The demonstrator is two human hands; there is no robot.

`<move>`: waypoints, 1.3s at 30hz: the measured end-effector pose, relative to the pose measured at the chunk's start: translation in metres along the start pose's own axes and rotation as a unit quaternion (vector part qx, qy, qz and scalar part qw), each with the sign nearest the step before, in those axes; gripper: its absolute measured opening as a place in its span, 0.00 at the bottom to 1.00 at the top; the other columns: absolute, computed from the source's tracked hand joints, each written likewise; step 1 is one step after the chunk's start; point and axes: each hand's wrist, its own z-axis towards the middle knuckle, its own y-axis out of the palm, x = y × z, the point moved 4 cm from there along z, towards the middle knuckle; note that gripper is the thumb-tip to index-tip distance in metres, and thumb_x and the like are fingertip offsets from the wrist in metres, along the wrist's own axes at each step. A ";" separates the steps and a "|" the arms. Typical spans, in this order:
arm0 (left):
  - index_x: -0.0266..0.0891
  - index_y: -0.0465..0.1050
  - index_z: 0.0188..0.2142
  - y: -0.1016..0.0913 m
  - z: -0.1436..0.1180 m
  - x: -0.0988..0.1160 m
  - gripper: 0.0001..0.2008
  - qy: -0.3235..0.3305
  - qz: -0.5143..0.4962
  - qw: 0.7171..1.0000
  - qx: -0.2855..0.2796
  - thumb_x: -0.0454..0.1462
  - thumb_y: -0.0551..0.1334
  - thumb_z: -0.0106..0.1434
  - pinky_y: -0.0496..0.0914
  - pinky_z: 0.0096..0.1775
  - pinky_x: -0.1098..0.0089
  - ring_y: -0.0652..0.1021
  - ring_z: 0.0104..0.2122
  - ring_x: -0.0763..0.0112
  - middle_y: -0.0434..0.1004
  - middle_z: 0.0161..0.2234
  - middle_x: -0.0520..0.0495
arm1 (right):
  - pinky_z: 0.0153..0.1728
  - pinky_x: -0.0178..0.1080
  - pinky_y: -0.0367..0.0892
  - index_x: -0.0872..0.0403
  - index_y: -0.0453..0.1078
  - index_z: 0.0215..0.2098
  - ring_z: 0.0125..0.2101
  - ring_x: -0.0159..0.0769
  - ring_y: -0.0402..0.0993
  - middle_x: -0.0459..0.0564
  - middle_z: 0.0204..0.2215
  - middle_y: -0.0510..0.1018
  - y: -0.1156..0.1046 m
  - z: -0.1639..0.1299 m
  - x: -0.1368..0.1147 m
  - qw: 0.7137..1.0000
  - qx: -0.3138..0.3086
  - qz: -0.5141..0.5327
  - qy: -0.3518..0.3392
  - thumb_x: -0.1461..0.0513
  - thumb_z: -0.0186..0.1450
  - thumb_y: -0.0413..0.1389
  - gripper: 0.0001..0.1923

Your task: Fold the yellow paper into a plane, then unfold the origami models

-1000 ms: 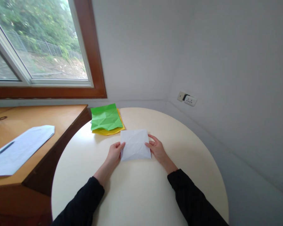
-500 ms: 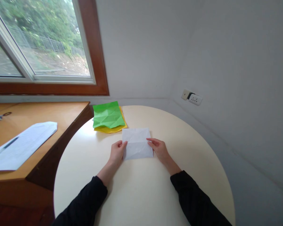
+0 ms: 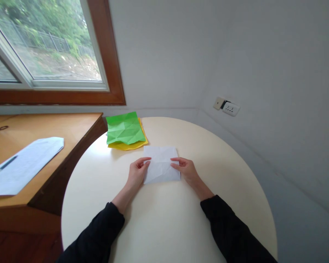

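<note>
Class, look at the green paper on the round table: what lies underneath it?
A yellow sheet lies under the green paper; only its near and right edges show. The rest, and anything beneath, is covered.
</note>
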 end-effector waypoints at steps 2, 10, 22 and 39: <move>0.34 0.77 0.31 0.003 -0.001 -0.002 0.17 -0.019 -0.006 1.000 -0.014 0.41 0.70 0.42 0.60 0.22 0.76 0.68 0.20 0.77 0.73 0.20 0.52 | 0.30 0.40 0.69 0.52 0.78 0.31 0.25 0.36 0.73 0.48 0.25 0.80 0.001 -0.001 -0.001 1.000 -0.001 0.007 0.005 0.57 0.42 0.68 0.18; 0.35 0.78 0.31 0.004 0.000 -0.009 0.17 -0.028 -0.008 0.999 -0.028 0.37 0.72 0.38 0.62 0.24 0.75 0.71 0.22 0.74 0.76 0.23 0.50 | 0.29 0.39 0.69 0.52 0.78 0.31 0.25 0.36 0.73 0.48 0.26 0.81 0.002 -0.002 -0.002 1.000 0.003 0.003 -0.003 0.56 0.42 0.68 0.18; 0.33 0.77 0.28 0.005 -0.004 -0.003 0.18 -0.061 -0.039 0.997 -0.005 0.39 0.72 0.36 0.60 0.22 0.76 0.69 0.19 0.77 0.73 0.19 0.51 | 0.27 0.38 0.68 0.52 0.78 0.28 0.23 0.34 0.72 0.46 0.23 0.79 0.007 -0.005 -0.002 1.000 -0.007 0.013 0.000 0.56 0.42 0.68 0.15; 0.34 0.75 0.26 0.007 -0.006 -0.001 0.18 -0.074 -0.115 0.991 -0.009 0.39 0.74 0.33 0.66 0.26 0.75 0.74 0.22 0.76 0.77 0.22 0.49 | 0.30 0.37 0.70 0.55 0.76 0.33 0.25 0.34 0.74 0.47 0.26 0.80 0.010 -0.007 -0.004 0.999 0.003 0.047 0.007 0.57 0.39 0.69 0.22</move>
